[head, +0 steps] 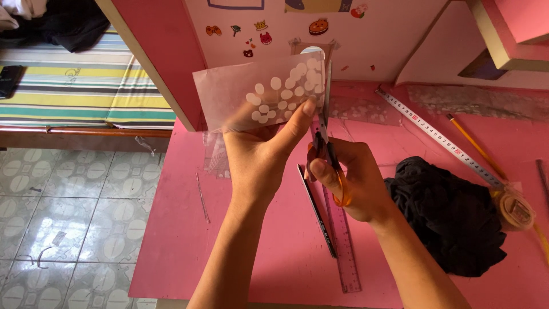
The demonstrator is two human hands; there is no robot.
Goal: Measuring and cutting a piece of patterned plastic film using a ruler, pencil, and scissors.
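Holding a sheet of clear plastic [260,94] up over the pink table [189,229], the left hand [257,157] pinches its lower edge, thumb pressed flat on the front. The sheet is see-through and faintly milky, roughly rectangular, with a cluster of white dots spread across its right half; the left half is plain. It hangs upright in front of the pale wall, above the table's far edge.

The right hand [349,180] is wrapped around a pair of scissors [326,137] with orange handles, fingers through the loops. The blades point upward along the right edge of the sheet and look nearly closed, though the tips are hard to make out.

Two rulers lie on the table below the hands: one dark ruler [316,210] and one clear ruler [343,240], side by side. One tape measure [440,137] runs slantwise on the right, with one yellow pencil [474,146] just beyond it. One black cloth [452,217] sits bunched near the right wrist, and one roll of tape [514,209] lies beside it. More dotted plastic [360,109] lies flat by the wall.
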